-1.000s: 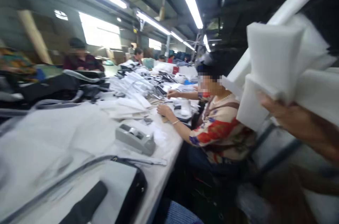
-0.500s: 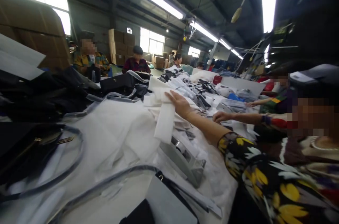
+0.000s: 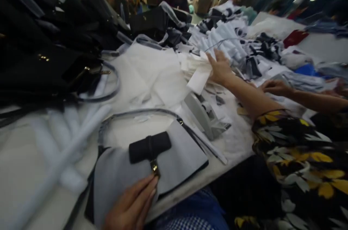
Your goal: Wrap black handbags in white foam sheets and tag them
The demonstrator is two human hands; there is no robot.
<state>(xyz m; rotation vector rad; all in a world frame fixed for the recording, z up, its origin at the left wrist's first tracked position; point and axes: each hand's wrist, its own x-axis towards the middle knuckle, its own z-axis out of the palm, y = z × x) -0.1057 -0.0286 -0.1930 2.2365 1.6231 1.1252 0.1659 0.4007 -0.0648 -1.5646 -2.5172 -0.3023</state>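
A grey and black handbag lies on the table in front of me, its covered strap looped behind it. A black rolled piece sits across its flap, above a gold clasp. My left hand has its fingers pressed together at the clasp, at the bag's front edge. My right hand, in a floral sleeve, reaches out to a stack of white sheets. Its fingers are apart and touch the stack's edge. A grey tape dispenser stands between the stack and the bag.
Black handbags are piled at the left, near white padded rolls. White wrapping sheets cover the middle. A co-worker's hand works at the right. Rolls and dark pieces heap up farther back, with people beyond.
My view has tilted down and to the left. My left hand has come into view at the handbag's clasp. My right hand stays at the white stack, its fingers now more spread.
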